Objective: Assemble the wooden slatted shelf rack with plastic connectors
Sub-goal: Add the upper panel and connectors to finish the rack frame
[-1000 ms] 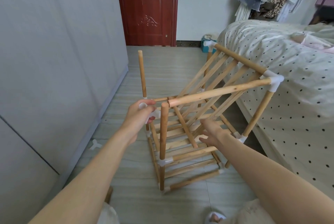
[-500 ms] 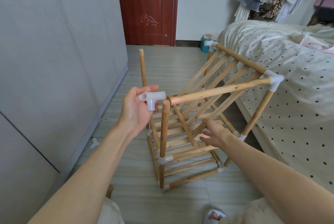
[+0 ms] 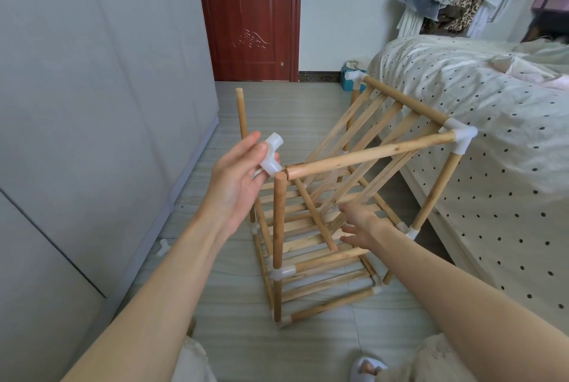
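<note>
Left hand (image 3: 237,178) has raised the connector (image 3: 271,155) higher.

Half-built pale wooden slatted shelf rack (image 3: 320,227) standing on the floor, round dowel posts joined by white plastic corner connectors, top slatted panel tilted up toward the bed, front upright post's top bare, loose translucent white plastic three-way connector (image 3: 271,156) held just beside that bare post top

You have a translucent white connector (image 3: 271,156) beside the pale tan wooden rack (image 3: 354,196), whose corner joints are white too. Right of the rack, the bed cover (image 3: 480,122) is cream with black dots; behind it, a dark red door (image 3: 249,15).
</note>
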Tool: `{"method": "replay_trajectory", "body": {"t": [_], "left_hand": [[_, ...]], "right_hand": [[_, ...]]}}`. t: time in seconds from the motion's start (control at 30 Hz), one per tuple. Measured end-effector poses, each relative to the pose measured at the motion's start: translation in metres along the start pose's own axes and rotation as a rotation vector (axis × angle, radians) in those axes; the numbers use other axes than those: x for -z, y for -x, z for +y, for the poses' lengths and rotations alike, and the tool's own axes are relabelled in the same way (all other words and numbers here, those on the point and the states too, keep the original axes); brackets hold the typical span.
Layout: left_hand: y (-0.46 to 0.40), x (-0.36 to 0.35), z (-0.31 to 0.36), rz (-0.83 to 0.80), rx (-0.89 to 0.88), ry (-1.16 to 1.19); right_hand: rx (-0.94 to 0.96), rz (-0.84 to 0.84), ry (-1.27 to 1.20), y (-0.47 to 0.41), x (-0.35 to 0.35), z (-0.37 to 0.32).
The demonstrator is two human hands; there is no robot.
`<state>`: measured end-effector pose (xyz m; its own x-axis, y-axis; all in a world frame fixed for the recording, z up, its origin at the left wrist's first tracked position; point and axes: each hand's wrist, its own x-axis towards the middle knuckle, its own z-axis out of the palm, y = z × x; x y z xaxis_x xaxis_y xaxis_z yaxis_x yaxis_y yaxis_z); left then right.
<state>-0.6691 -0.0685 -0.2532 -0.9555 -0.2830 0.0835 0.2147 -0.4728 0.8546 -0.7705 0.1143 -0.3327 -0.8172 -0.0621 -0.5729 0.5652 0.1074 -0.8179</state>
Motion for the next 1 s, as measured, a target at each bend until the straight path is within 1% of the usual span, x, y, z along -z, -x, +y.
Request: {"method": "replay_trajectory", "body": {"t": [0.27,0.37,0.47,0.53,0.6,0.67,0.73,0.83,0.9,1.0], "left_hand": [[0.006,-0.009,0.002,-0.021,-0.068,-0.135],[0.007,-0.011,0.002,-0.026,-0.082,-0.192],[0.009,-0.013,0.002,-0.035,-0.107,-0.269],[0.01,-0.016,0.003,-0.021,-0.121,-0.331],[0.012,-0.017,0.003,0.004,-0.14,-0.397],[0.012,-0.017,0.004,0.027,-0.159,-0.45],[0.013,-0.016,0.004,0.035,-0.17,-0.48],[0.015,-0.016,0.003,0.036,-0.189,-0.621],[0.016,-0.016,0.0,0.031,-0.211,-0.715],[0.018,-0.017,0.001,0.049,-0.248,-0.722]], "right_hand": [[0.011,-0.077,0.014,0.012,-0.007,-0.001],[0.037,-0.099,0.034,0.014,-0.008,-0.003],[0.093,-0.132,0.004,0.024,-0.008,-0.009],[0.181,-0.205,-0.009,0.034,-0.007,-0.015],[0.265,-0.353,-0.057,0.048,-0.006,-0.021],[0.297,-0.505,-0.169,0.061,-0.007,-0.026],[0.308,-0.606,-0.283,0.073,-0.008,-0.031],[0.277,-0.686,-0.429,0.083,-0.008,-0.036],[0.277,-0.702,-0.475,0.086,-0.006,-0.038],[0.299,-0.691,-0.525,0.089,-0.006,-0.04]]}}
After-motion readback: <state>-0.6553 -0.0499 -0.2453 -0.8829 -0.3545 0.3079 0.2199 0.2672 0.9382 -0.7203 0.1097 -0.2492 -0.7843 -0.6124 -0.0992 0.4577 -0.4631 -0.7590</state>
